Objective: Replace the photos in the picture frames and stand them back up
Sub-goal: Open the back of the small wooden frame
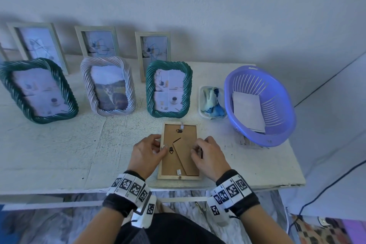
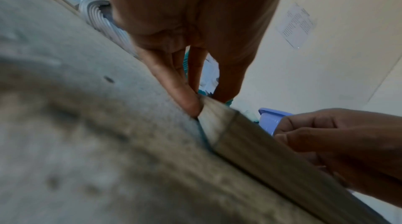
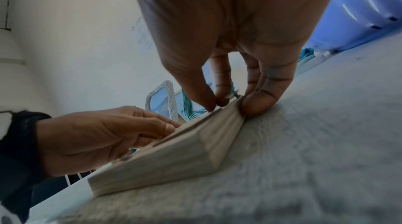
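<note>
Wooden frame (image 1: 179,151): face-down on tabletop (image 1: 79,144), backing up. My left hand (image 1: 145,154) and right hand (image 1: 209,156) curl fingers at its side edges, working the tabs. Next, I judge: lift backing out.

You face a plain pale wall (image 1: 217,6) behind a worn white table (image 1: 59,154). A dark cable (image 1: 326,184) trails down the right; patterned fabric (image 1: 320,232) lies below.

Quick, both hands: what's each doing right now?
Left hand: fingers curled, gripping the face-down frame's left edge.
Right hand: pinching its right edge.
</note>
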`<state>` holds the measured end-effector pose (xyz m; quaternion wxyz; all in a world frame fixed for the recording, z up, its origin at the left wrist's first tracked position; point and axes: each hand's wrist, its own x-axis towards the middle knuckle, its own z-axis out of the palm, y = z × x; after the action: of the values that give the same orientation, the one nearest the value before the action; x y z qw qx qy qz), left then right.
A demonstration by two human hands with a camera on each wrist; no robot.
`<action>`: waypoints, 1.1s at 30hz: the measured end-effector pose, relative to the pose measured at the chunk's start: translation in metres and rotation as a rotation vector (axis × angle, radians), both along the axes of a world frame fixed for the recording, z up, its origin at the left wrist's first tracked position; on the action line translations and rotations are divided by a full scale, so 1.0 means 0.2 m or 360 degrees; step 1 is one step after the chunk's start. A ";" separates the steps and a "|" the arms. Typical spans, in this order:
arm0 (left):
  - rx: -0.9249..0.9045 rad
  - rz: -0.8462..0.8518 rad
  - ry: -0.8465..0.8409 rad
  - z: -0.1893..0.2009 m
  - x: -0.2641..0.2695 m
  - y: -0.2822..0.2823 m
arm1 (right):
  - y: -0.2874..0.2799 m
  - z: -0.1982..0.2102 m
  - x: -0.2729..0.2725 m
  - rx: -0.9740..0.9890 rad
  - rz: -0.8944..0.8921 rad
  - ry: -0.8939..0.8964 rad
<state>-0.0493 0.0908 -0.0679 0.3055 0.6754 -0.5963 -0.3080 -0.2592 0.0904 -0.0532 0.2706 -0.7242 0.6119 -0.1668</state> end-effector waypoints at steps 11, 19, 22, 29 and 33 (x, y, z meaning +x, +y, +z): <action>0.0064 0.0103 -0.0255 0.00 -0.07 -0.03 | -0.05 0.02 -0.09 0.0138 0.0204 -0.0059; 0.0020 0.0064 -0.0289 0.01 -0.08 0.01 | -0.20 0.11 -0.02 -0.0081 0.0247 0.0313; 0.0006 0.0067 -0.0264 0.00 -0.07 0.02 | -0.28 0.14 0.06 -0.0138 0.0273 0.0398; 0.0015 0.0045 -0.0150 0.01 -0.05 0.03 | -0.41 0.12 0.12 -0.0026 0.0449 0.0679; 0.0026 0.0030 -0.0142 0.01 -0.05 0.03 | -0.43 0.13 0.12 -0.0083 0.0500 0.0693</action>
<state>-0.0590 0.0970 -0.0655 0.2758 0.6966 -0.6004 -0.2796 -0.2354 0.0040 -0.0279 0.1365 -0.8359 0.5312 0.0213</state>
